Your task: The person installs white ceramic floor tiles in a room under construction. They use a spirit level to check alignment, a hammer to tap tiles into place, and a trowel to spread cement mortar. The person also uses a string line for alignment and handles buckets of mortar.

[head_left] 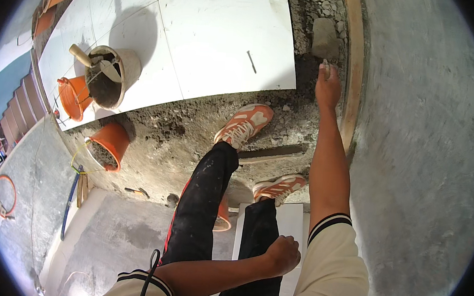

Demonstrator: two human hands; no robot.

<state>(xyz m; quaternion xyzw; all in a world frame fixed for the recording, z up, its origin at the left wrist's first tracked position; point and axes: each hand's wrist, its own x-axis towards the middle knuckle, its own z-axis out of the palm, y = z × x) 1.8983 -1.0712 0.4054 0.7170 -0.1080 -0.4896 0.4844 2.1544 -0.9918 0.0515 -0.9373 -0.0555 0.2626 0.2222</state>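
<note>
My right hand [328, 89] reaches forward along the wooden strip [355, 63]. Its fingers are closed around something small and pale that I cannot make out. Just beyond it a flat grey block [325, 37] lies among rubble. My left hand [284, 256] is closed in a fist over my right leg; whatever it may hold is hidden. On the large white tiles [217, 31], left of my right hand, lies a nail [251, 61]. A pale bucket [127, 77] with dark mortar stands on the tiles, and a trowel [110, 70] with a wooden handle rests in it.
Orange buckets [76, 95] stand at the left, one on bare ground holding grey material. My feet in orange shoes [244, 125] straddle a narrow slot. A hammer-like tool [138, 191] lies behind the buckets. A grey concrete surface [414, 133] runs along the right.
</note>
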